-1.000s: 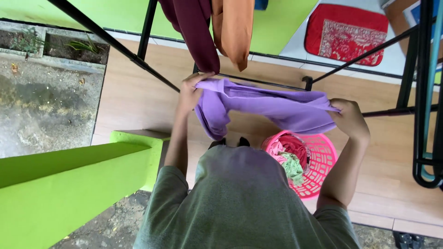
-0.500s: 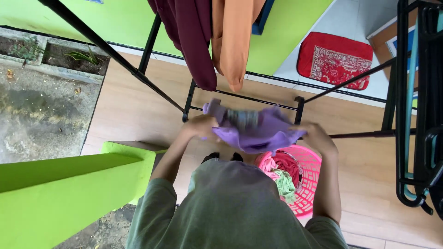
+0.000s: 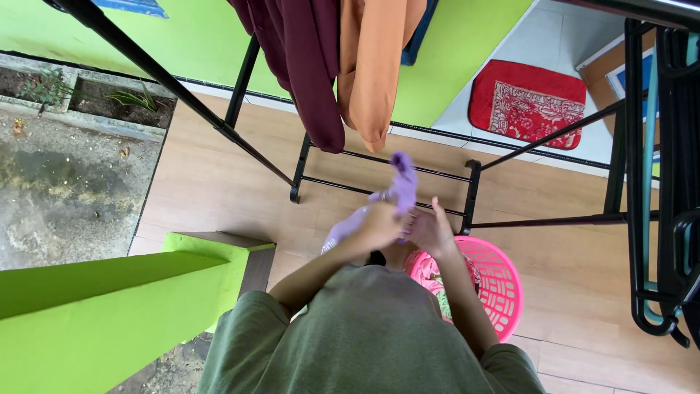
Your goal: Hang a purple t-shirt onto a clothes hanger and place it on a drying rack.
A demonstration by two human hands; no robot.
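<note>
You have one purple cloth in hand, soft and limp, bunched into a narrow wad. One end pokes up above your knuckles and a fold trails down on the left side of your wrist. Your two hands meet over it, just in front of your chest: your left hand is curled closed around the bundle, and your right hand presses against it from the right with fingers partly bent, thumb raised.

Two garments hang from the black metal drying rack on the far side: one dark maroon garment and one orange garment, both smooth and draped in long folds. The rack is built of thin round tubes.

One pink laundry basket stands on the wooden plank floor just right of you, round, plastic, its wall a lattice of holes, with crumpled clothes inside. One red patterned mat, rectangular with rounded corners, lies far right on pale tiles. A bright green wall runs near left.
</note>
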